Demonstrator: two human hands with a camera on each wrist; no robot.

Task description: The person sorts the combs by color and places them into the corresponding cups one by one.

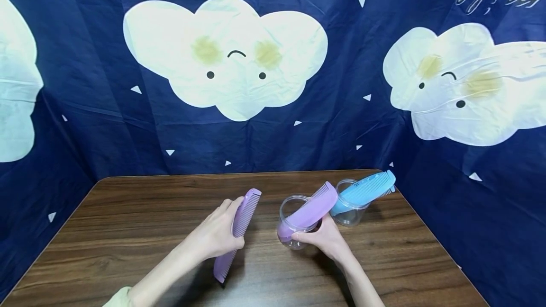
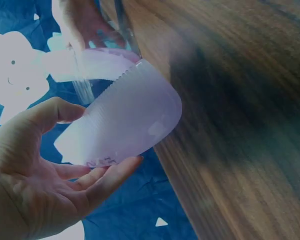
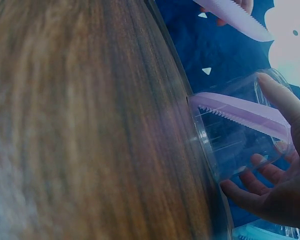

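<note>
My left hand (image 1: 220, 231) grips a purple comb (image 1: 246, 215) by its middle, thumb on the toothed edge and fingers along the back. In the left wrist view that comb (image 2: 125, 115) hangs tilted above the wooden table. My right hand (image 1: 323, 239) holds a clear round jar (image 1: 294, 201) around its side, and the right wrist view shows the thumb near the rim of the jar (image 3: 230, 145). A second purple comb (image 1: 313, 206) leans inside this jar, its upper end sticking out to the right.
Behind and right of my right hand stands another clear jar (image 1: 349, 218) with blue combs (image 1: 364, 189) leaning out to the right. Everything is over a brown wooden table (image 1: 141, 221). A dark blue cloth (image 1: 341, 141) with white clouds hangs around its far and side edges.
</note>
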